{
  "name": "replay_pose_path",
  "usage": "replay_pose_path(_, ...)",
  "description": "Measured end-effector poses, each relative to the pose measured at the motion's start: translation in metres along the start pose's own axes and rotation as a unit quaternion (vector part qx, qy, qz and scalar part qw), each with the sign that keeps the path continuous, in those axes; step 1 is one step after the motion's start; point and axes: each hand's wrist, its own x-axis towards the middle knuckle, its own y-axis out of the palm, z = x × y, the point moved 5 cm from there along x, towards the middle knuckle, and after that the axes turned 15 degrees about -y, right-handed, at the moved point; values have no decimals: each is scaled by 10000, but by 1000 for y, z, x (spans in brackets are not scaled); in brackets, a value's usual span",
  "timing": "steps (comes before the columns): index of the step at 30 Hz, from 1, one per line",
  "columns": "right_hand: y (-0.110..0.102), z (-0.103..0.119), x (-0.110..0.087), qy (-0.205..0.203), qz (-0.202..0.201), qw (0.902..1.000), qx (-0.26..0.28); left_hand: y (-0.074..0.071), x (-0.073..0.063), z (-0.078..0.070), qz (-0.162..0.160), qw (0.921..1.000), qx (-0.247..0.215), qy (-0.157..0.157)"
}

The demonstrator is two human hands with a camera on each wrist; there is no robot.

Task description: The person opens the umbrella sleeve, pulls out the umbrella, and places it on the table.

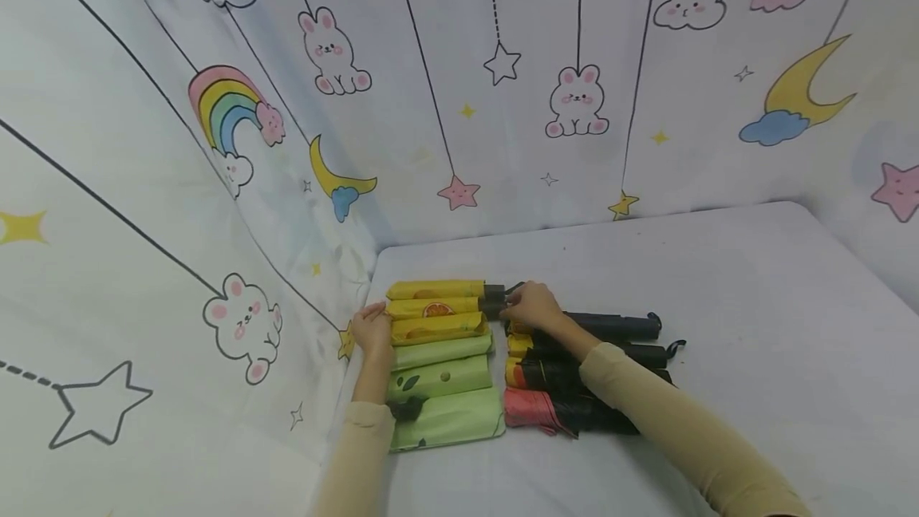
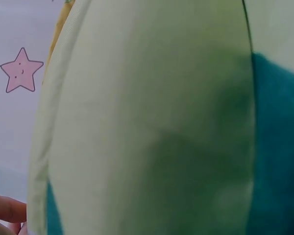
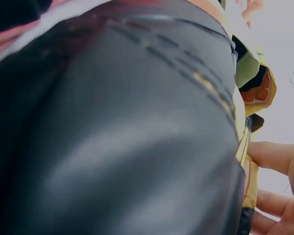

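Three yellow folded umbrellas lie side by side; the middle umbrella (image 1: 412,309) shows an orange-slice print and a black handle (image 1: 491,308). Beside their left ends is my left hand (image 1: 372,329), its fingers fairly straight and touching the ends. My right hand (image 1: 534,306) is over the right side of the row, with thumb and fingertips pinching at the middle umbrella's black handle. In the right wrist view, the thumb (image 3: 272,154) sits right against a yellow piece with a black end. Light green fabric (image 2: 137,98) fills most of the left wrist view.
Several green rolled umbrellas (image 1: 445,380) lie below the yellow ones. To the right, another column holds black ones with yellow ends (image 1: 617,326) and a red-and-black one (image 1: 530,408). A white-covered table (image 1: 747,325) lies under everything, with a patterned cloth wall (image 1: 251,437) at the left.
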Motion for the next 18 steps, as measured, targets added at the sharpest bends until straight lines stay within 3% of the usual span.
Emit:
replay_pose_path(6,5,5,2,151,95,9993,-331,0,1,3,43,10000,-17,-67)
replay_pose_path(13,8,4,3,234,36,9993,-293,-2,2,5,90,9999,-55,-107)
replay_pose_path(18,8,3,4,63,-43,9999,-149,-5,4,5,-119,9999,-32,-10)
